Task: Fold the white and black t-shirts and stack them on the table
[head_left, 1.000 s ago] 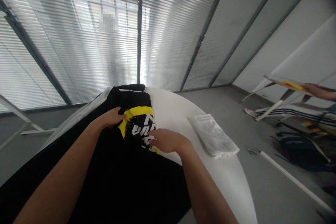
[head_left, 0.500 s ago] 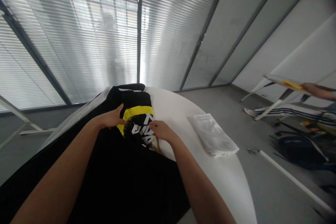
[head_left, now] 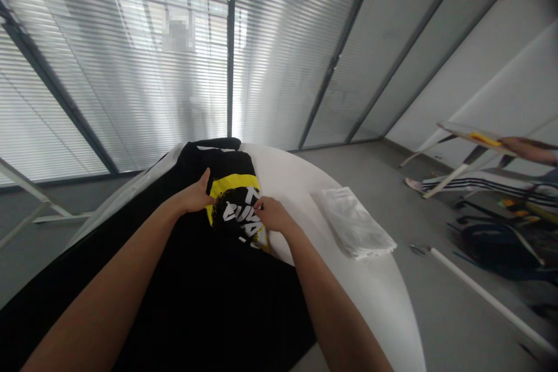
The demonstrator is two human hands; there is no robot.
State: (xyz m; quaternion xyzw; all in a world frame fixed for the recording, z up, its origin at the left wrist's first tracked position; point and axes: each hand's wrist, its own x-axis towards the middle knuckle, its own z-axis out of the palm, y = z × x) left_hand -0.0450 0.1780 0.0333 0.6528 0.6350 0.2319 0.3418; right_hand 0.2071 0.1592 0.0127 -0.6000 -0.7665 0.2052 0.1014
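Note:
A black garment (head_left: pixel 231 164) with a yellow band and white lettering lies spread on a white round-edged table (head_left: pixel 300 180). On the left side of the print rests my left hand (head_left: pixel 197 196), its thumb and fingers apart on the cloth. At the print's right edge, my right hand (head_left: pixel 274 215) has its fingertips pinched together on the garment's border. More black cloth runs toward me under both forearms, and its folds are too dark to make out.
To the right on the table lies a folded white stack (head_left: pixel 355 224), cloth or plastic. A white pole (head_left: pixel 483 293) and a dark bag (head_left: pixel 501 250) are on the floor. Another person's hand (head_left: pixel 521 148) touches a yellow item on a far table. Blinds (head_left: pixel 283 70) stand behind.
Both my hands have shifted slightly right, and the printed part of the garment has moved right with them. The white stack stays in place.

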